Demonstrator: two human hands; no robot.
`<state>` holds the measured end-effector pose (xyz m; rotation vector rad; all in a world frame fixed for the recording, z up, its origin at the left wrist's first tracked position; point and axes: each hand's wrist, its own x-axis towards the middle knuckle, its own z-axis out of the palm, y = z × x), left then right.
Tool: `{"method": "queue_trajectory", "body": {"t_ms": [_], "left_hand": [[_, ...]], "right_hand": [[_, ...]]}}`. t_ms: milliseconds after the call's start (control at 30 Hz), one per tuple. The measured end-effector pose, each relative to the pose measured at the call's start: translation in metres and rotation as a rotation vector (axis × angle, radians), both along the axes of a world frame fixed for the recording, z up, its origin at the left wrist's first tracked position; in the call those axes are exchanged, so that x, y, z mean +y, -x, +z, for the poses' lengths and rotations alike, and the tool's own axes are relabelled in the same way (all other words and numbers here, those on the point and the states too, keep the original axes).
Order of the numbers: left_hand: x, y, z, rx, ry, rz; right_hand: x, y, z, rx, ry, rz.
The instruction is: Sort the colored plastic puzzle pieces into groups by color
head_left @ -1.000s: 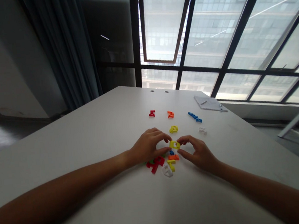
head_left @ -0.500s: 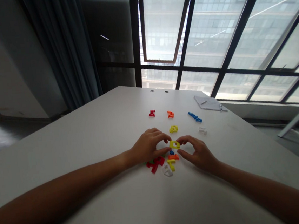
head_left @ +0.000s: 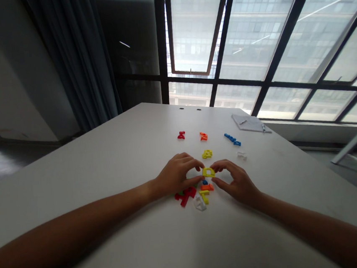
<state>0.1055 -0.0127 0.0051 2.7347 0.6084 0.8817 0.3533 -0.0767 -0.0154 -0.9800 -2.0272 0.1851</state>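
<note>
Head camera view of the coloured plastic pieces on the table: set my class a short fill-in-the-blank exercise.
The left hand and right hand both touch a plastic piece coloured ____. The blue plastic piece lies to the ____ of the red one. Beyond the table, a building shows through large ____.

Missing words: yellow; right; windows.

A white table (head_left: 105, 158) fills the lower view, with two small round holes (head_left: 181, 108) near its far edge. A notepad (head_left: 249, 123) lies at its far right corner, a pen (head_left: 263, 128) resting on it. Behind the table rises a black-framed window (head_left: 163, 42) with one top-hung pane (head_left: 193, 27) tilted open, and a multi-storey building (head_left: 259, 25) shows through the glass. A dark curtain (head_left: 73, 64) hangs left of the window beside a pale wall column (head_left: 5, 79). A white metal frame (head_left: 356, 144) slants in at the right edge.
</note>
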Motion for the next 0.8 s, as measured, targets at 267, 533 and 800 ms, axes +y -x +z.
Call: {"method": "queue_trajectory", "body": {"t_ms": [267,533,800], "left_hand": [[-0.001,0.000,0.000,-0.006,-0.012,-0.003],[0.004,0.000,0.001,-0.003,-0.017,0.031],[0.016,0.003,-0.006,0.029,-0.027,0.117]], "right_hand": [[-0.001,0.000,0.000,0.007,-0.009,-0.020],[0.013,-0.012,-0.007,-0.045,-0.047,-0.077],[0.053,-0.046,-0.025,-0.240,-0.032,-0.223]]}}
